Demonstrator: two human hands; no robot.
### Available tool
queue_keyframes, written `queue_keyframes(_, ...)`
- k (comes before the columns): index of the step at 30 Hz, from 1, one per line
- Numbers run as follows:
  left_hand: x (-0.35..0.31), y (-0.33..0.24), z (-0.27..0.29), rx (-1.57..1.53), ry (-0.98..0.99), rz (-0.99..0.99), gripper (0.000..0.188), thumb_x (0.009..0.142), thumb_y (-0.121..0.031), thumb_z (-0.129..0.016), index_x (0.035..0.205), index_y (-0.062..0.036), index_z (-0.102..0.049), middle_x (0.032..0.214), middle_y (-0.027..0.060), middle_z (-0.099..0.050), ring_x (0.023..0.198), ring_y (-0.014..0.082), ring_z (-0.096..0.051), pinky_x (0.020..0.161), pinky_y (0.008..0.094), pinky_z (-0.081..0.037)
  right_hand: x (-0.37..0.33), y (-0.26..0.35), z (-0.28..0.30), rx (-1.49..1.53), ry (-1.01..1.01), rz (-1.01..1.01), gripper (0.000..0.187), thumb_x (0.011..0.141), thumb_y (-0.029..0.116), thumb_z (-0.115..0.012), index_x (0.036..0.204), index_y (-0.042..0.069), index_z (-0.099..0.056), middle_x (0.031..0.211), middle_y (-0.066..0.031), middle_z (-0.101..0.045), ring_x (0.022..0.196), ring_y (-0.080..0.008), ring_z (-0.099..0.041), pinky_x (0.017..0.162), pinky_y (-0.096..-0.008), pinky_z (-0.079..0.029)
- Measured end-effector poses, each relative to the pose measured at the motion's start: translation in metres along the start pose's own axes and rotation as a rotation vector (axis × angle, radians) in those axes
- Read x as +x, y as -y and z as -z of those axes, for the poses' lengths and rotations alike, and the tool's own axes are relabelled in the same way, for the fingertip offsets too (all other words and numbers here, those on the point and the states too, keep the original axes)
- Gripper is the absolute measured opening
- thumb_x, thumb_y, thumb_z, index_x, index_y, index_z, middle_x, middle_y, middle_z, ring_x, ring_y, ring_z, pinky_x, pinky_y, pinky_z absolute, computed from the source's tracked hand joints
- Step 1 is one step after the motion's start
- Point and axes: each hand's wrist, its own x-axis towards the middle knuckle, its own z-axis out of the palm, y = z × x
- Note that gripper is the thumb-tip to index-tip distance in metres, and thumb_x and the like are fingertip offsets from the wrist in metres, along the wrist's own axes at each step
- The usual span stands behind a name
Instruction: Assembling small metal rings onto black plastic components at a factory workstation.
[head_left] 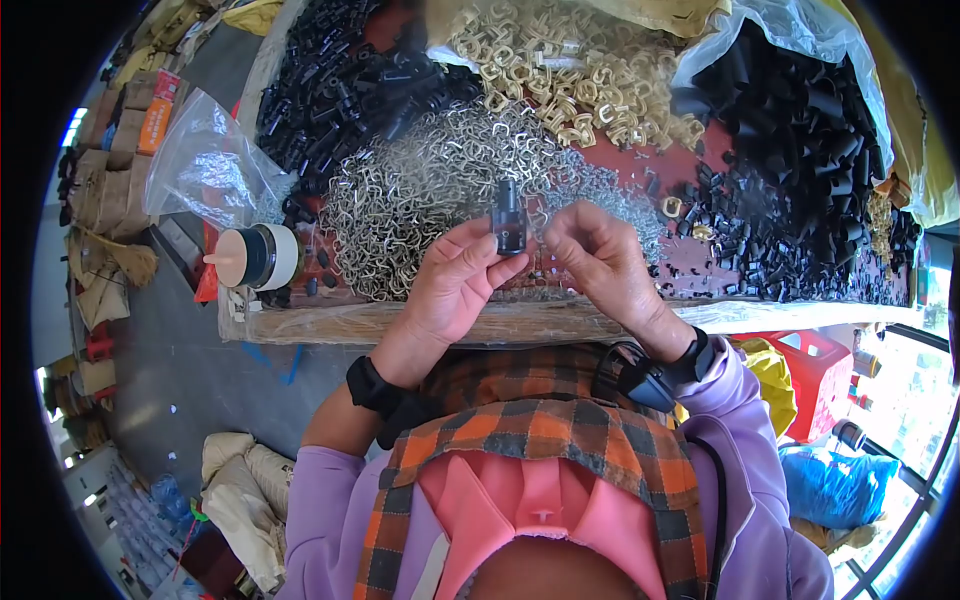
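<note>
Upright between the fingers and thumb of my left hand is a small black plastic part, a blocky body with a narrower neck on top. My right hand sits just to its right, thumb and forefinger pinched together; anything between them is too small or hidden to make out. Both hands are above the near edge of the workbench. Right behind them lies a heap of bent silver wire loops, with a scatter of tiny silver pieces on its right side.
Cream-coloured loops are piled at the back. Black parts heap at the far left, black pieces at the right. A lidded jar stands at the left corner by a clear plastic bag. Wood edges the bench.
</note>
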Motion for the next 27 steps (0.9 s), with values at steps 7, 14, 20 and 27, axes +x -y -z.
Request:
queue_keyframes(7,0.002,0.004,0.0,0.011,0.015,-0.014,0.022,0.079,-0.008,-0.051,0.1,-0.0015,-0.051,0.098,0.0117,-0.055,0.091,0.0216,-0.053,0.081,0.0316,-0.044,-0.002,-0.005,-0.003,0.129,0.08,0.049,0.013,0.081,0.014,-0.05,0.081,0.002,-0.047,0.071,0.001,-0.047,0.062,-0.0037,-0.045,0.052,-0.0164,-0.037)
queue_keyframes(14,0.002,0.001,-0.001,-0.028,0.056,0.091,0.025,0.08,-0.01,-0.049,0.103,0.0,-0.049,0.098,0.012,-0.054,0.091,0.0218,-0.053,0.079,0.0272,-0.045,-0.002,-0.007,-0.001,0.328,0.073,0.083,0.013,0.082,0.014,-0.048,0.084,0.001,-0.047,0.076,-0.001,-0.05,0.069,-0.0059,-0.048,0.056,-0.0178,-0.041)
queue_keyframes(20,-0.001,0.002,0.0,-0.099,0.066,0.145,0.026,0.081,-0.011,-0.048,0.104,0.0006,-0.048,0.098,0.0123,-0.054,0.092,0.0223,-0.053,0.076,0.0244,-0.046,-0.005,-0.01,0.003,0.02,0.086,0.159,0.012,0.081,0.013,-0.049,0.08,0.001,-0.049,0.075,-0.0016,-0.05,0.068,-0.0065,-0.049,0.055,-0.0179,-0.041)
queue_keyframes(27,-0.007,0.001,-0.004,-0.072,0.036,0.18,0.024,0.08,-0.009,-0.048,0.103,0.0002,-0.049,0.096,0.0114,-0.055,0.086,0.0207,-0.056,0.071,0.0226,-0.048,-0.006,0.002,0.004,-0.221,-0.019,0.361,0.009,0.077,0.008,-0.053,0.074,0.0,-0.05,0.071,-0.003,-0.049,0.06,-0.0089,-0.048,0.049,-0.0216,-0.039)
